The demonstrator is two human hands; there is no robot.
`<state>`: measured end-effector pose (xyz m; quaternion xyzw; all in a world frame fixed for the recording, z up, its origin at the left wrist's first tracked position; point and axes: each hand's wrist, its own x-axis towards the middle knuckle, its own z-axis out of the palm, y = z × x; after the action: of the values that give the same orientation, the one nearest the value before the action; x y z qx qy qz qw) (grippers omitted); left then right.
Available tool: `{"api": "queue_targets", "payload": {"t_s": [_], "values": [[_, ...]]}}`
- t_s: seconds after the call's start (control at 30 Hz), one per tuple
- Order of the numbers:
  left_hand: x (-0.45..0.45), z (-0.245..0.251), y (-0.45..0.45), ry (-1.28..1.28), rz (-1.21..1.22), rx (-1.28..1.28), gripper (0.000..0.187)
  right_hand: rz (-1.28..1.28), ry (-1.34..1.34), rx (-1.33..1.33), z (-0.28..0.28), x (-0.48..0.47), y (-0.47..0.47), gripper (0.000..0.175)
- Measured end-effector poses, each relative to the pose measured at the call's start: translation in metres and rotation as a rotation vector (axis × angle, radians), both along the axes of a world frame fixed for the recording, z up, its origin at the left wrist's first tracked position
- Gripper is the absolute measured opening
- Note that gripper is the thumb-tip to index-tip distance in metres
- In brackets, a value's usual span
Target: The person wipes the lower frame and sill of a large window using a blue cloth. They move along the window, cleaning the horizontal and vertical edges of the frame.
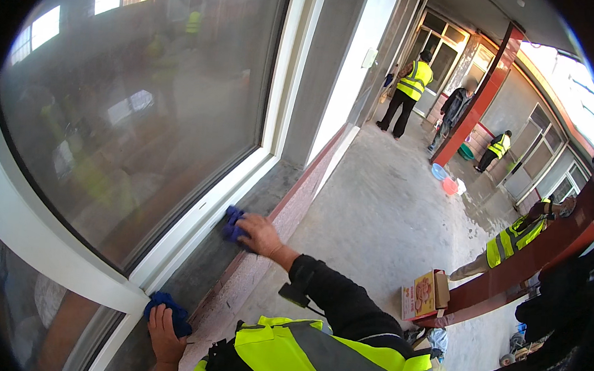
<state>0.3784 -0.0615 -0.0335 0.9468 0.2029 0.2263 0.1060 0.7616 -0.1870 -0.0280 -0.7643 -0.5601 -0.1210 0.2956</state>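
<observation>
My right hand point(261, 236) presses a bunched purple-blue cloth point(233, 224) onto the grey window sill point(196, 261), beside the white window frame point(208, 205). Lower on the same sill, my left hand point(167, 334) grips a dark blue cloth point(174, 312) by the corner where the frame bars meet. A large glass pane point(141, 123) rises on the left and carries reflections of people and windows. Below the sill's outer edge runs a pinkish speckled wall face point(268, 227). A dark device is strapped at my right wrist.
Co-workers in yellow vests stand by the far doors point(414, 80), near a wall point(498, 145) and at a red column point(515, 242). Another person point(456, 108) stands behind a red post point(481, 95). Basins point(450, 186) and a cardboard box point(417, 296) sit on the concrete floor point(363, 200).
</observation>
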Motion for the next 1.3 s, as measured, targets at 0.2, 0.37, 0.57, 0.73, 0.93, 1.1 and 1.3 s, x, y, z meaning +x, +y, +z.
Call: {"api": "queue_targets", "payload": {"t_s": [0.2, 0.37, 0.57, 0.73, 0.93, 1.1, 1.3], "values": [[0.001, 0.000, 0.001, 0.017, -0.004, 0.004, 0.071, -0.393, 0.034, 0.128, -0.005, 0.036, 0.032, 0.040], [0.001, -0.001, 0.000, 0.005, -0.002, -0.004, 0.073, -0.495, -0.004, 0.129, -0.005, 0.021, 0.055, 0.035], [0.000, -0.001, 0.001, -0.029, -0.034, -0.040, 0.072, -0.509, 0.006, 0.095, 0.000, 0.018, 0.053, 0.035], [0.018, -0.002, -0.001, -0.085, -0.041, -0.048, 0.071, -0.512, -0.053, 0.102, -0.003, 0.016, 0.054, 0.036], [0.073, 0.007, -0.004, -0.039, -0.135, -0.057, 0.068, -0.528, -0.051, 0.111, -0.003, 0.016, 0.054, 0.036], [0.120, 0.013, -0.002, 0.021, -0.200, -0.063, 0.063, -0.533, -0.069, 0.109, -0.004, 0.016, 0.055, 0.034], [0.182, 0.017, -0.007, 0.023, -0.261, -0.042, 0.070, -0.539, -0.097, 0.109, -0.004, 0.016, 0.054, 0.035]]}}
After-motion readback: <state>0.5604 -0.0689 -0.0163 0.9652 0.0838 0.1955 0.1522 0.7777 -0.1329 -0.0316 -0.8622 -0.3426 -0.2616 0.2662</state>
